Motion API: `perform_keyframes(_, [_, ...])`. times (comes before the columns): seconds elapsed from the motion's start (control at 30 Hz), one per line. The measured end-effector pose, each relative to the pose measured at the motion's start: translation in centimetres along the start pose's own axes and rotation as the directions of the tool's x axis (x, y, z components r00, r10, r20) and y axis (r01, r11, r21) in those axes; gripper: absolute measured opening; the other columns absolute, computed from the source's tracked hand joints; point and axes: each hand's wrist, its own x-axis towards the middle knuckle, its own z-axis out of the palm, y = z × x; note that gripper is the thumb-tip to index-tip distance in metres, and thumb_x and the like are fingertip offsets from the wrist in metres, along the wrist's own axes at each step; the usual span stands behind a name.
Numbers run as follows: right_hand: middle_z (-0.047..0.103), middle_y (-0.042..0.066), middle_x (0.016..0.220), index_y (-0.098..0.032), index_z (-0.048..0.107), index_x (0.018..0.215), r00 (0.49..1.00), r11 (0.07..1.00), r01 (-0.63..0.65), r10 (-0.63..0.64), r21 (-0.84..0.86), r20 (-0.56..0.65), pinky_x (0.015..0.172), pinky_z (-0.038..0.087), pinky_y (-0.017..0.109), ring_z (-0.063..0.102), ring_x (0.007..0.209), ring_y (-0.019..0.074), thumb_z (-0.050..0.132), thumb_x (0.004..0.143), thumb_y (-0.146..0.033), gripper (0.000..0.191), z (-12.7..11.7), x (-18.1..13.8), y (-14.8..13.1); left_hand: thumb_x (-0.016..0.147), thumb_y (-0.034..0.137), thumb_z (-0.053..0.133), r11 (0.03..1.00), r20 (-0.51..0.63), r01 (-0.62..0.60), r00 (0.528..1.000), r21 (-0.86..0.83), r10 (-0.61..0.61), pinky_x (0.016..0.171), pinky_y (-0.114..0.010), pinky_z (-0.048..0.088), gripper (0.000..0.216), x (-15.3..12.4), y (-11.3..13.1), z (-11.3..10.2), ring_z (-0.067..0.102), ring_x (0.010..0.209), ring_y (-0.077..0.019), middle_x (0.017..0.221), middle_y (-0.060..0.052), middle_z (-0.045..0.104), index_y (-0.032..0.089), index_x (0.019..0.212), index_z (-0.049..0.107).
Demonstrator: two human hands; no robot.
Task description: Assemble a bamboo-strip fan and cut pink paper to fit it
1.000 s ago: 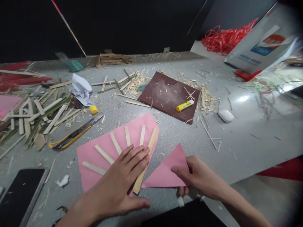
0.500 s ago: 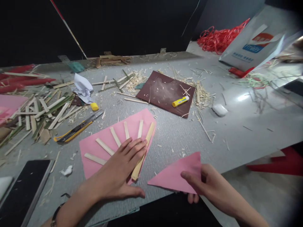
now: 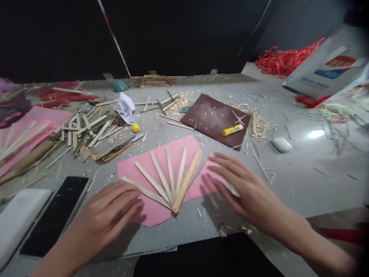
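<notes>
A pink paper sheet (image 3: 128, 167) lies on the grey table, with several bamboo strips (image 3: 159, 174) fanned over it. The strips meet at a point near the sheet's lower edge; a wider, yellower strip (image 3: 186, 182) forms the right side of the fan. My left hand (image 3: 111, 213) is over the sheet's left part, fingers loosely stretched and holding nothing, by the end of the leftmost strip. My right hand (image 3: 245, 184), fingers apart, is over a smaller pink paper piece (image 3: 201, 182) beside the fan, partly covering it. Whether its fingertips touch the paper is unclear.
A utility knife (image 3: 118, 148) and a yellow cap (image 3: 135, 127) lie behind the sheet. A glue stick (image 3: 232, 130) rests on a brown board (image 3: 211, 115). Cut strips (image 3: 86, 127) are heaped at left. A phone (image 3: 56, 215) and white power bank (image 3: 23, 219) lie front left.
My right hand has set the small pink piece down beside the fan and let go. My left hand has lifted off the strips and moved left. The view has shifted left.
</notes>
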Motion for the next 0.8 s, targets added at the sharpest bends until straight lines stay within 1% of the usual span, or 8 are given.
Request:
perform_keyframes(0.1, [0.056,0.023,0.156,-0.006,0.058,0.143,0.939,0.955,0.264,-0.287,0.138,0.190,0.125,0.043,0.054,0.043,0.155,0.0316,0.040,0.113,-0.024,0.040,2.7,4.5,-1.2,0.106,0.037,0.054,0.981,0.002,0.154,0.988,0.115,-0.156,0.091,-0.034,0.055,0.020,-3.4,-0.7,-0.2,0.073,0.094,-0.0222,0.098,-0.001,0.076,0.028,0.103,0.071])
perform_keyframes(0.17, [0.051,0.021,0.161,-0.005,0.055,0.148,0.853,0.886,0.389,-0.450,0.253,0.263,0.129,0.036,0.052,0.036,0.159,0.0294,0.038,0.115,-0.028,0.043,5.1,7.5,-1.7,0.106,0.045,0.052,0.912,-0.003,0.363,0.929,0.193,-0.369,0.080,-0.033,0.055,0.027,-4.9,-0.5,0.5,0.074,0.090,-0.0237,0.094,-0.001,0.076,0.027,0.097,0.071])
perform_keyframes(0.23, [0.049,0.021,0.163,-0.005,0.052,0.151,0.752,0.799,0.492,-0.590,0.346,0.292,0.132,0.030,0.049,0.031,0.161,0.0267,0.036,0.115,-0.029,0.046,7.4,10.0,-1.9,0.103,0.053,0.053,0.753,-0.049,0.623,0.776,0.209,-0.629,0.066,-0.031,0.050,0.033,-5.6,0.2,1.6,0.073,0.077,-0.0223,0.088,0.000,0.074,0.026,0.091,0.067])
perform_keyframes(0.27, [0.047,0.020,0.164,-0.006,0.050,0.153,0.718,0.768,0.518,-0.630,0.378,0.297,0.132,0.028,0.049,0.028,0.162,0.0266,0.037,0.116,-0.032,0.048,8.3,11.0,-1.9,0.101,0.058,0.054,0.685,-0.048,0.706,0.702,0.181,-0.711,0.062,-0.031,0.047,0.036,-5.7,0.6,2.2,0.070,0.070,-0.0214,0.083,0.001,0.073,0.026,0.088,0.065])
perform_keyframes(0.3, [0.045,0.020,0.166,-0.005,0.048,0.155,0.680,0.737,0.536,-0.666,0.411,0.307,0.133,0.026,0.048,0.026,0.163,0.0267,0.037,0.116,-0.034,0.050,9.0,11.7,-1.9,0.100,0.060,0.055,0.636,-0.045,0.759,0.646,0.137,-0.762,0.061,-0.031,0.045,0.038,-5.6,0.9,2.8,0.068,0.067,-0.0210,0.078,0.001,0.071,0.026,0.087,0.064])
perform_keyframes(0.37, [0.041,0.019,0.169,-0.002,0.044,0.158,0.629,0.694,0.547,-0.710,0.469,0.317,0.134,0.022,0.046,0.023,0.164,0.0270,0.036,0.116,-0.037,0.055,9.8,12.5,-1.8,0.098,0.063,0.054,0.571,-0.033,0.820,0.572,0.046,-0.819,0.060,-0.031,0.041,0.040,-5.1,1.5,3.8,0.064,0.061,-0.0211,0.067,0.002,0.065,0.025,0.087,0.061])
perform_keyframes(0.53, [0.037,0.019,0.170,-0.005,0.038,0.163,0.587,0.636,0.514,-0.750,0.575,0.305,0.135,0.018,0.048,0.021,0.164,0.0252,0.040,0.115,-0.043,0.061,10.3,12.4,-1.4,0.090,0.063,0.061,0.456,-0.044,0.877,0.455,-0.149,-0.889,0.059,-0.031,0.039,0.037,-3.6,1.4,4.4,0.063,0.058,-0.0236,0.059,0.004,0.060,0.025,0.091,0.058])
perform_keyframes(0.8, [0.040,0.018,0.169,-0.008,0.041,0.162,0.602,0.634,0.496,-0.743,0.592,0.291,0.134,0.016,0.049,0.022,0.164,0.0272,0.046,0.112,-0.053,0.068,11.5,12.1,-1.0,0.084,0.064,0.063,0.397,-0.045,0.889,0.397,-0.230,-0.916,0.057,-0.031,0.040,0.040,-1.7,0.1,4.0,0.059,0.052,-0.0223,0.052,0.005,0.056,0.025,0.084,0.059])
